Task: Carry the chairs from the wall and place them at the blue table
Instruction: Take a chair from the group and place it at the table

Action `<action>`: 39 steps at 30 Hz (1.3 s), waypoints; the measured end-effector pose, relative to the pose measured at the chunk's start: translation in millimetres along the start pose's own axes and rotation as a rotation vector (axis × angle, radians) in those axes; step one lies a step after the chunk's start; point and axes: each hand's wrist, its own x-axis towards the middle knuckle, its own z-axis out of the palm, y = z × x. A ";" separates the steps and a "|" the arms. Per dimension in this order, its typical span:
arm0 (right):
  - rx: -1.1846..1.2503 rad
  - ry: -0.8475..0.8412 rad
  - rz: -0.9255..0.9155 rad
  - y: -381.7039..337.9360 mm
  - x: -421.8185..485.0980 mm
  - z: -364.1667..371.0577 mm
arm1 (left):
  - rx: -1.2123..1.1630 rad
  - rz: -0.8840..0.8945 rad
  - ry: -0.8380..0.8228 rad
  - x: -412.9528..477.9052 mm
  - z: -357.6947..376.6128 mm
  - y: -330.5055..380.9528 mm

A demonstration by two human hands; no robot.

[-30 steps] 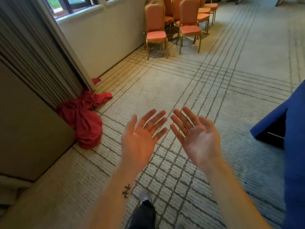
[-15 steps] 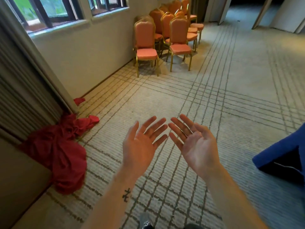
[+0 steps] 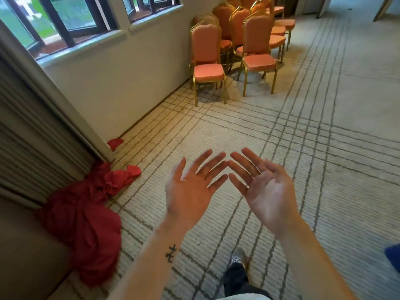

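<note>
Both hands are held out palm up, empty — left hand (image 3: 190, 189) and right hand (image 3: 267, 191) with fingers spread wide — well apart from the chairs (image 3: 236, 50) by the wall (image 3: 121, 83).

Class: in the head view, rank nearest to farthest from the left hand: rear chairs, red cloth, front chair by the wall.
1. Red cloth, floor, left of left hand.
2. Front chair, ahead, wall side.
3. Rear chairs, group's far end.
</note>
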 end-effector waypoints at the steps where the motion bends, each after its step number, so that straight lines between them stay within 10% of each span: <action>1: -0.007 -0.027 0.007 -9.9 23.2 0.3 | -0.001 0.013 0.005 21.7 4.1 4.8; 39: -0.108 -0.007 0.064 -129.3 772.7 127.8 | -0.086 0.026 0.071 715.2 -57.6 315.0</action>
